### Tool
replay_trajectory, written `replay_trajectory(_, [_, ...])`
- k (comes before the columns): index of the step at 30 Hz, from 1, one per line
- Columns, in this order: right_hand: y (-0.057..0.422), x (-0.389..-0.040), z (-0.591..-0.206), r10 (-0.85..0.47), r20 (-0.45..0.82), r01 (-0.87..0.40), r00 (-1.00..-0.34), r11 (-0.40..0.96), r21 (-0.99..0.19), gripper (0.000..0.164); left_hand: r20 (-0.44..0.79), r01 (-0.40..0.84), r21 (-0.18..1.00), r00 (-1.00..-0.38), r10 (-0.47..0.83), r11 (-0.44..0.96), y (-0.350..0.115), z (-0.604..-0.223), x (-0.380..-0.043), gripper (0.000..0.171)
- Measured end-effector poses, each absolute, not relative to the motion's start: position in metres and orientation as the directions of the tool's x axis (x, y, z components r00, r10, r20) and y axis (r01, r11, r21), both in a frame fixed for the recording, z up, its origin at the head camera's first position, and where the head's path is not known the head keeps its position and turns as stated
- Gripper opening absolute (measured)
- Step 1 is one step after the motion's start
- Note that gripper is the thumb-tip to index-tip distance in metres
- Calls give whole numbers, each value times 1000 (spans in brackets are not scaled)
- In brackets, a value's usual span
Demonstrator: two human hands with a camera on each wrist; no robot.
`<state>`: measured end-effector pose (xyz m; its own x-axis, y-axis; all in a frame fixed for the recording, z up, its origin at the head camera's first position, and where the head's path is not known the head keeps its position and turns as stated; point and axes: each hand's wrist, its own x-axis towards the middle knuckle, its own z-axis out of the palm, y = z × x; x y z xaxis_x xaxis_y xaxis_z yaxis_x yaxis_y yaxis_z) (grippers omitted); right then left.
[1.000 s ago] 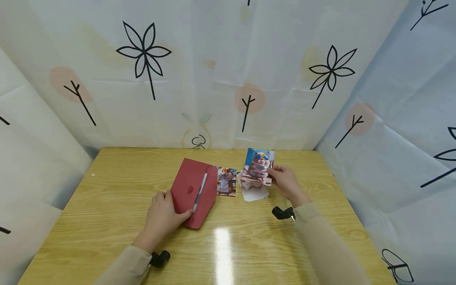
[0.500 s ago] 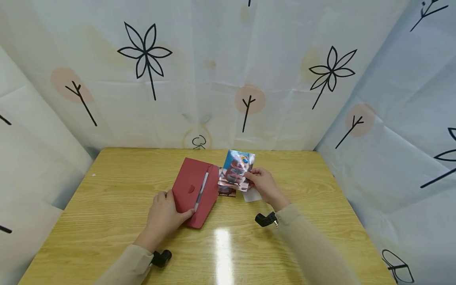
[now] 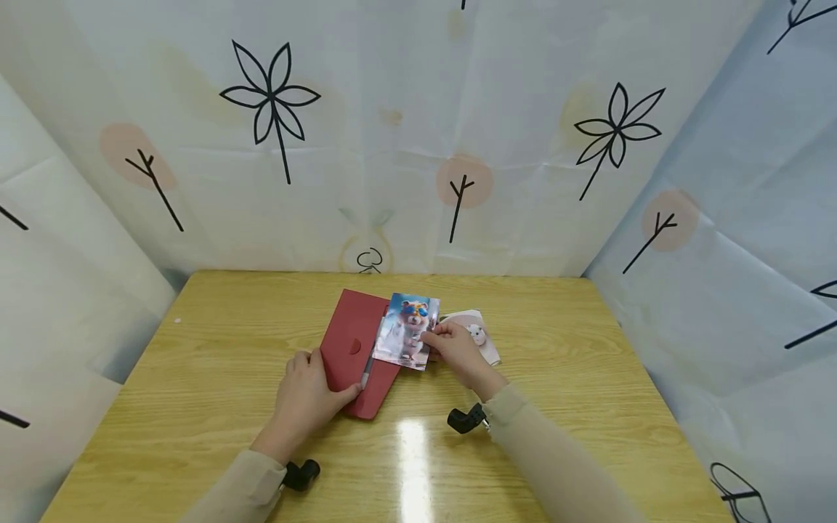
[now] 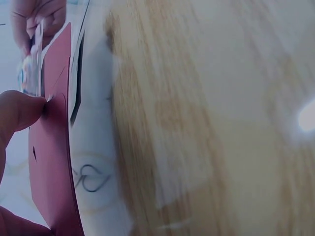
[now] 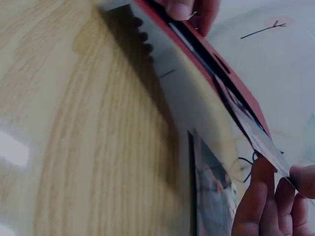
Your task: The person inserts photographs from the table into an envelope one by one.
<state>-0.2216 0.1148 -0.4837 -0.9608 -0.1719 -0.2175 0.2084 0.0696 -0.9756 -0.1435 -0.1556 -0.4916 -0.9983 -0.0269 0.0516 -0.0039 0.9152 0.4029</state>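
My left hand (image 3: 306,388) grips a red envelope (image 3: 340,341), its thumb at the opening and its fingers along the left side. A pale strip shows inside the opening. My right hand (image 3: 461,352) pinches the right edge of a glossy picture card (image 3: 405,330) showing a furry animal in blue-and-orange sunglasses. This card overlaps the opening in the head view; in the right wrist view its far edge (image 5: 236,105) lies between the envelope's sides. A pale card with a white animal (image 3: 477,335) lies on the table behind the right hand.
Another picture card (image 5: 211,187) lies near the envelope, mostly hidden by the held card in the head view. The wooden table (image 3: 229,349) meets a patterned cloth (image 3: 405,145) at its back edge. Black wrist cameras (image 3: 466,419) sit at both sleeves.
My right hand has moved left and down with the sunglasses card, from above the loose cards to the envelope's opening. The pale card now lies turned, further right. The left hand keeps its grip.
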Motion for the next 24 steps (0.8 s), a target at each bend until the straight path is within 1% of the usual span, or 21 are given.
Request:
replay_trajectory(7, [109, -214, -486, -126, -190, 172, -974, 141, -975, 22, 47, -16, 413, -998, -39, 910, -155, -492, -144, 101])
replay_trajectory(13, [107, -214, -487, -110, -153, 135, -982, 157, -978, 22, 47, -21, 403, -998, -44, 915, -157, -494, -144, 101])
replay_trajectory(15, [107, -213, -486, -117, -143, 125, -983, 150, -981, 28, 46, -27, 403, -998, -49, 915, -156, -494, -144, 101])
replay_trajectory(20, [104, -203, -469, -142, -111, 88, -984, 162, -983, 51, 40, -46, 406, -997, -68, 913, -156, -495, -144, 100])
replay_trajectory(22, [102, -195, -459, -148, -92, 65, -985, 179, -982, 55, 39, -49, 404, -997, -71, 913, -156, -495, -145, 100])
replay_trajectory(24, [99, -189, -452, -154, -74, 44, -985, 192, -980, 55, 44, -47, 402, -997, -70, 914, -156, -494, -145, 99])
